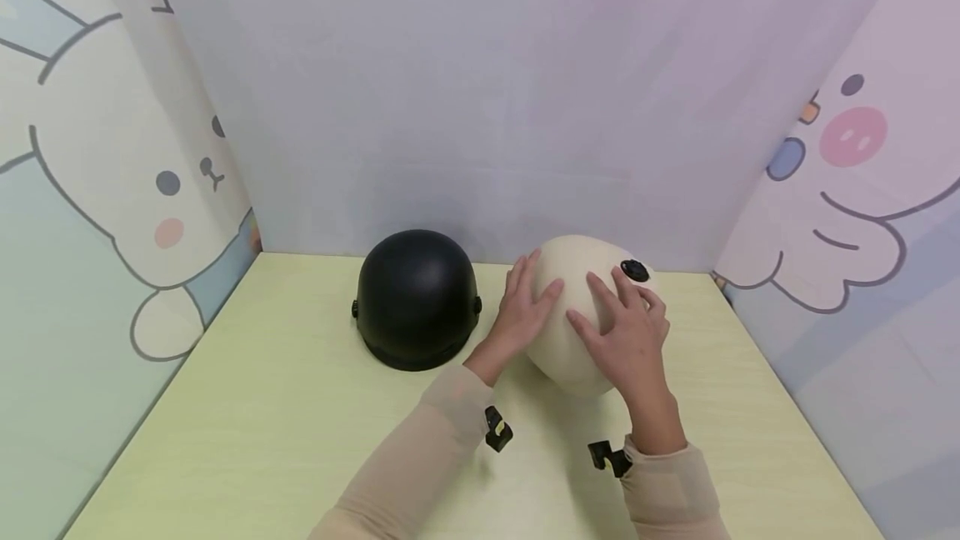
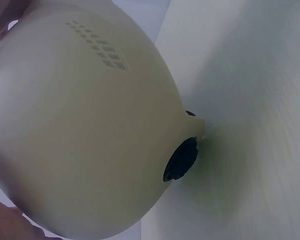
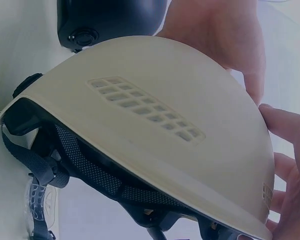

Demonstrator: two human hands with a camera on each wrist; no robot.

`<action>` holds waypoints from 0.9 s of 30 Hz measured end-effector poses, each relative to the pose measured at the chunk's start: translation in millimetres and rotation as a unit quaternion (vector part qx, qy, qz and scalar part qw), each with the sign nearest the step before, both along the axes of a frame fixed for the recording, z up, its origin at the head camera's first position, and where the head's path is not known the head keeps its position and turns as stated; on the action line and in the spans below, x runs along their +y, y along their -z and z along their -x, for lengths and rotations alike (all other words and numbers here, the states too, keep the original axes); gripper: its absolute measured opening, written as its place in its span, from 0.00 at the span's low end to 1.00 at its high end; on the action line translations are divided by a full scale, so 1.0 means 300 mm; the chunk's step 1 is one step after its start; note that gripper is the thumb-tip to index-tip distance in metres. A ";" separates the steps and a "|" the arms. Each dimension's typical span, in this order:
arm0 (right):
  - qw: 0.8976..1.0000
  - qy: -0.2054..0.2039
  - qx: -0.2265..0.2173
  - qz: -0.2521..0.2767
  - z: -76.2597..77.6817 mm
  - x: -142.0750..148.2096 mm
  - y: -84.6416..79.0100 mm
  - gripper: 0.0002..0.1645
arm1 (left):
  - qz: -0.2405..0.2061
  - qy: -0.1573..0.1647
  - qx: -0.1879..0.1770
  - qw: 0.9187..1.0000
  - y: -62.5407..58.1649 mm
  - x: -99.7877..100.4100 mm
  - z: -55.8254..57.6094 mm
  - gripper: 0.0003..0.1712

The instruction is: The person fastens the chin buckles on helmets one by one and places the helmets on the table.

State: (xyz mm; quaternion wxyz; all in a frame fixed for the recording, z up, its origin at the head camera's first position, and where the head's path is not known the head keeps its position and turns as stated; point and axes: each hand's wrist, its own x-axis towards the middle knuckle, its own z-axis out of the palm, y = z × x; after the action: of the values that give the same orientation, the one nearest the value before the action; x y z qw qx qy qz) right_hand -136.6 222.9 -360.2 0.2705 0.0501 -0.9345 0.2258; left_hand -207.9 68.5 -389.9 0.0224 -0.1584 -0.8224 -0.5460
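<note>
A cream helmet [image 1: 573, 261] is tilted on its side between both hands, close over the table. On its left side, the left hand [image 1: 521, 307] holds the dome with spread fingers. The right hand [image 1: 630, 340] grips the other side, thumb and fingers curved over the shell near a round black knob [image 1: 634, 271]. From the right wrist, a grid of vents [image 3: 147, 110] shows in the shell, with dark padding [image 3: 90, 165] along the exposed underside. A black chin strap [image 3: 27, 155] hangs from one end, with a clear chin cup [image 3: 50, 215] on it.
A black helmet [image 1: 416, 298] sits dome up on the light yellow-green table [image 1: 247, 407], just left of the left hand. Behind the table hangs a plain pale cloth [image 1: 465, 107]. Side panels with a cartoon rabbit [image 1: 112, 148] and a cartoon pig [image 1: 885, 182] border it.
</note>
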 end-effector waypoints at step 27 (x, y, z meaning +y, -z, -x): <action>0.960 0.081 -0.105 0.245 -0.013 0.025 -0.003 0.46 | 0.011 -0.003 -0.003 1.000 0.003 0.024 -0.004 0.40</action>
State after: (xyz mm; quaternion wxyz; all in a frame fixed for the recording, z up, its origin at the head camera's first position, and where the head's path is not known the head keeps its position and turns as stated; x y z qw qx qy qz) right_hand -132.6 230.5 -359.4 0.1925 -0.1176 -0.8746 0.4291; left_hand -206.6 75.8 -390.9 0.0201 -0.1547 -0.8287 -0.5375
